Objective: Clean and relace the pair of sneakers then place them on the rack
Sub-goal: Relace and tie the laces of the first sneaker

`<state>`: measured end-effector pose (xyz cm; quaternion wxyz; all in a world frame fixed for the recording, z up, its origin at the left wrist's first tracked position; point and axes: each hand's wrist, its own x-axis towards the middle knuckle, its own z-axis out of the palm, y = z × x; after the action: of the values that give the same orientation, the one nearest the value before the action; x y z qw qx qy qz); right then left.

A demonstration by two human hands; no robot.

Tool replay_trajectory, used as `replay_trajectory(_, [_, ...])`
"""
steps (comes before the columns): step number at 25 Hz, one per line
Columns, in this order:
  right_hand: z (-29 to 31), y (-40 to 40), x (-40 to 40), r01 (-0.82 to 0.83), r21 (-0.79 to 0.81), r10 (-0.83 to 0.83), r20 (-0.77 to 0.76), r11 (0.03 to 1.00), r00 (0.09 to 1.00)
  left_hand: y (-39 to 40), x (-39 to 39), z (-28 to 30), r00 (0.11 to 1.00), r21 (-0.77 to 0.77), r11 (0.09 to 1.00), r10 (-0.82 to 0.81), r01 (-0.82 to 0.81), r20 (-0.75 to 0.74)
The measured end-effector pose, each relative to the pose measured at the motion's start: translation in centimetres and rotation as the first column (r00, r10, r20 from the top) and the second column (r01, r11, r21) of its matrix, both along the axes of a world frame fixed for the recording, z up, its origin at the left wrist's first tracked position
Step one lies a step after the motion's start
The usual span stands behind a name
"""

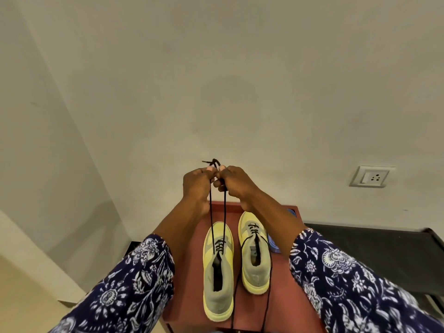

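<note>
Two yellow-and-grey sneakers stand side by side on a reddish-brown table (283,294), toes away from me. The left sneaker (218,272) has a black lace (211,212) threaded through its lower eyelets, and both strands are pulled straight up. My left hand (195,186) and my right hand (236,186) are raised together above the shoes, each pinching a strand, with the lace tips sticking out above my fingers. The right sneaker (255,253) is laced partway, and its loose black lace ends trail down past the table's near edge.
A blue object (274,243) lies on the table just right of the right sneaker, partly behind my forearm. A dark surface (374,248) extends to the right of the table. A wall socket (370,177) is on the plain wall behind.
</note>
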<state>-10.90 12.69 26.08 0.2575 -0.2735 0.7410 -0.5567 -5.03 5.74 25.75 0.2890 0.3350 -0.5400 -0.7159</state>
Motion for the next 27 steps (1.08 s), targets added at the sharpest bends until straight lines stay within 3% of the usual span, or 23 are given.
replay_trajectory(11, [6.0, -0.5, -0.4, 0.038, -0.077, -0.044, -0.081, 0.996, 0.996, -0.4, -0.7, 5.6, 0.996, -0.068, 0.997, 0.015, -0.021, -0.089])
replay_trajectory(18, [7.9, -1.7, -1.1, 0.228, -0.151, -0.25, -0.145, 0.962, 0.957, -0.4, -0.9, 8.5, 0.991, -0.048, 0.998, 0.045, -0.052, -0.128])
replay_trajectory(27, [11.1, -1.4, -1.1, 0.269, -0.25, -0.331, -0.255, 0.93, 0.909, -0.4, -1.4, 10.4, 0.991, -0.21, 0.975, 0.048, -0.074, -0.127])
